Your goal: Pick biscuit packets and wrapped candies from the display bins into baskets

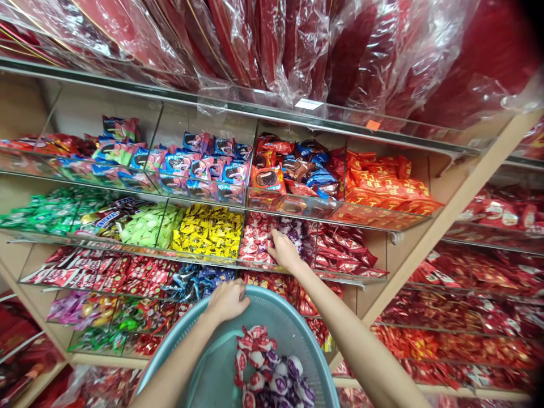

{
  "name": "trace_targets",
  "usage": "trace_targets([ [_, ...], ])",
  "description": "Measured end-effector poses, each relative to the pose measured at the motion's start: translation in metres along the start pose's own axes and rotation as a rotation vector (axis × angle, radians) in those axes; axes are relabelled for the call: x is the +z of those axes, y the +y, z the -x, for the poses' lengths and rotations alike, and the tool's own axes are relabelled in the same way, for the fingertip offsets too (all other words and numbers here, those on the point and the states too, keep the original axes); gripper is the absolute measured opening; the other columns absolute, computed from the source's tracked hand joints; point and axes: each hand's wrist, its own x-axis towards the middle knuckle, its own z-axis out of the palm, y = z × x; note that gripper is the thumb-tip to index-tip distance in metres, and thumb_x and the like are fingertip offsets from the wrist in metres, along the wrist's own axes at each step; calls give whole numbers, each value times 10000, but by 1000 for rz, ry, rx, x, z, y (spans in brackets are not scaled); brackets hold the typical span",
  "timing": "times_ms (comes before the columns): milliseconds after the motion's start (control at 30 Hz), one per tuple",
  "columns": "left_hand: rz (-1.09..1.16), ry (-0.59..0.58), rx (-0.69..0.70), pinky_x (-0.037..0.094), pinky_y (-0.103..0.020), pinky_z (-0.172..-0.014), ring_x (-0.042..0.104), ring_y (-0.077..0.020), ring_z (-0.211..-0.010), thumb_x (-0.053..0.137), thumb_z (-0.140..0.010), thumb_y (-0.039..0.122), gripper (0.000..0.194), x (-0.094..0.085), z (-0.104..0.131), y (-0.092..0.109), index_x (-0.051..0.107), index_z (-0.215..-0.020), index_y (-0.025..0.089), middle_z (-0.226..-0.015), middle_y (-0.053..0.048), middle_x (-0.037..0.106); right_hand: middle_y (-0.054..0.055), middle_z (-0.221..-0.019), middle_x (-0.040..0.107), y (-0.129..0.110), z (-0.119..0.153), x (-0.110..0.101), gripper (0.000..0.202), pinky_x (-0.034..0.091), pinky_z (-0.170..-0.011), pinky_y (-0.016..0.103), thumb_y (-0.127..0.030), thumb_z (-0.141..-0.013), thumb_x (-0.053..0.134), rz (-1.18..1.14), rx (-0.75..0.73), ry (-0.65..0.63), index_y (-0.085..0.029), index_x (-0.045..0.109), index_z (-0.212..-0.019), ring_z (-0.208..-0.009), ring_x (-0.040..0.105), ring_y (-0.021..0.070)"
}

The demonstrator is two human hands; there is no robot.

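My left hand (pixel 228 300) is closed over the far rim of a round teal plastic basket (pixel 312 334). Inside it lies a pile of wrapped candies, red-and-white ones (pixel 256 358) beside purple-and-white ones (pixel 289 381). My right hand (pixel 284 250) reaches over the front of a shelf bin, its fingers curled down among red-and-white wrapped candies (pixel 256 235). Whatever those fingers hold is hidden. Just right of the hand, in the same row, are purple-and-white candies (pixel 296 231).
Glass dividers separate the bins. Yellow candies (pixel 208 232) and light green packets (pixel 147 224) lie to the left, dark red packets (pixel 344 246) to the right. Wrapped cookies (pixel 204 167) fill the shelf above. A slanting wooden post (pixel 429 226) stands at right.
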Motion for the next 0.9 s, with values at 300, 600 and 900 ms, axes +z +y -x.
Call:
trace_targets([
  [300, 26, -22, -33, 374, -282, -625, 598, -173, -721, 457, -746, 307, 187, -5, 1, 4, 500, -599, 200, -817, -13, 634, 39, -911, 534, 5, 3, 2, 464, 386, -756, 304, -181, -688, 515, -75, -31, 78, -197, 391, -1135, -850, 494, 179],
  [600, 3, -10, -4, 378, -279, -635, 598, -183, -735, 450, -763, 320, 195, 0, 1, 1, 520, -619, 208, -835, -18, 625, 56, -994, 449, 0, 5, 1, 512, 397, -821, 326, -136, -729, 468, -77, -73, 115, -219, 369, -1224, -922, 469, 190],
  [900, -2, -2, -3, 366, -277, -611, 594, -179, -706, 447, -759, 322, 191, 1, 0, 0, 503, -614, 211, -826, -5, 629, 83, -1055, 404, -9, -9, -2, 431, 428, -812, 350, -125, -767, 486, -4, -52, 67, -240, 469, -1181, -1007, 438, 225],
])
